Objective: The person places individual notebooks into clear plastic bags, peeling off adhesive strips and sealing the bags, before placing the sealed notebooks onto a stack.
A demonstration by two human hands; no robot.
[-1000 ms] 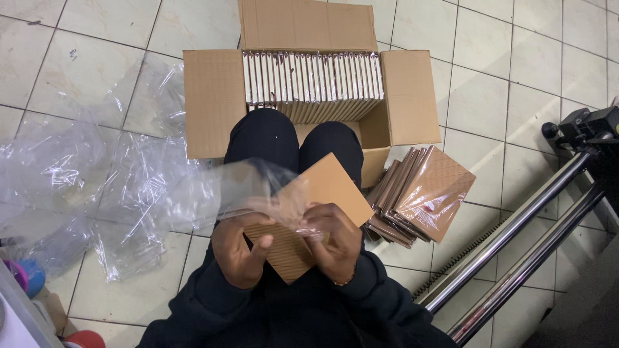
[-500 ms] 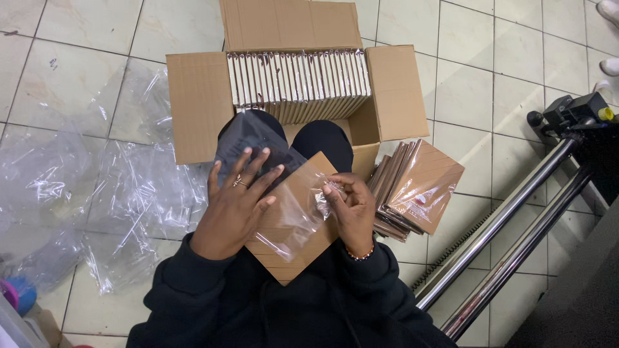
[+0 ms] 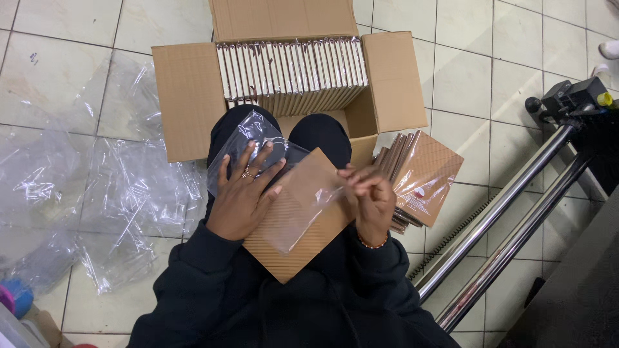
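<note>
A tiled floor is spreading out under everything, and a person in a dark top is sitting on it, legs stretched toward an open cardboard box. The box is standing with its flaps folded out, likely so its contents stay easy to reach, and a tight row of wrapped flat packs is standing on edge inside. Loose clear plastic sheets are lying crumpled on the floor to the person's left. To the right, two shiny metal rails of some machine are slanting across the tiles. Beside the right knee, a stack of bagged brown cards is leaning against the box, close at hand.

On the lap, a brown corrugated card is lying flat, half covered by a clear plastic sleeve. The left hand is lying spread, fingers open, pressing the sleeve and card down against the thighs, seemingly to keep both steady. The right hand is hovering at the card's right corner, its grip narrowed to pinching fingertips on the sleeve's edge; the film is too faint there to be sure.
</note>
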